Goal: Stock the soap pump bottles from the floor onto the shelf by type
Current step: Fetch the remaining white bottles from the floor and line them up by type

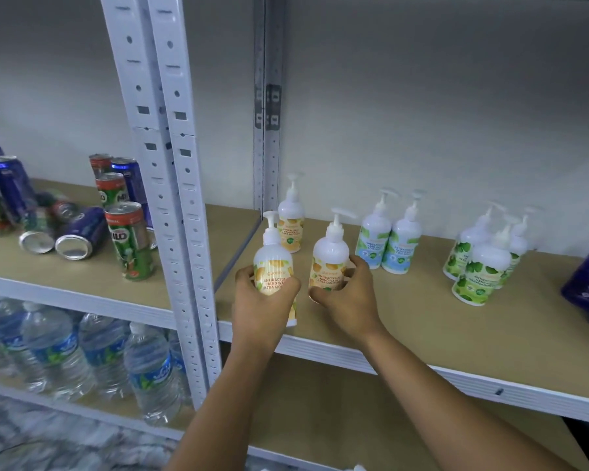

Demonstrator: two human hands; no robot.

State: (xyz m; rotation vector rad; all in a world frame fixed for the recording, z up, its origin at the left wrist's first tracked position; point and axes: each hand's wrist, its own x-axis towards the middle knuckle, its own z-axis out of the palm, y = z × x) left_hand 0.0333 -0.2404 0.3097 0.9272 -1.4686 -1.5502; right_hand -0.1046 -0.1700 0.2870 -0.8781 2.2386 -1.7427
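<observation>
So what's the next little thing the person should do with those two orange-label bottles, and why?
Probably set both down beside the orange-label bottle already standing at the shelf's left end. The left hand grips a matching bottle, the right hand another, while blue-label bottles and green-label bottles stand in separate groups farther right.

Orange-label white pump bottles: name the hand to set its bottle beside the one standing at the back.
Right, probably. The right hand holds its orange-label bottle over bare shelf beside the standing bottle; the left hand holds the other bottle nearer the front edge.
</observation>
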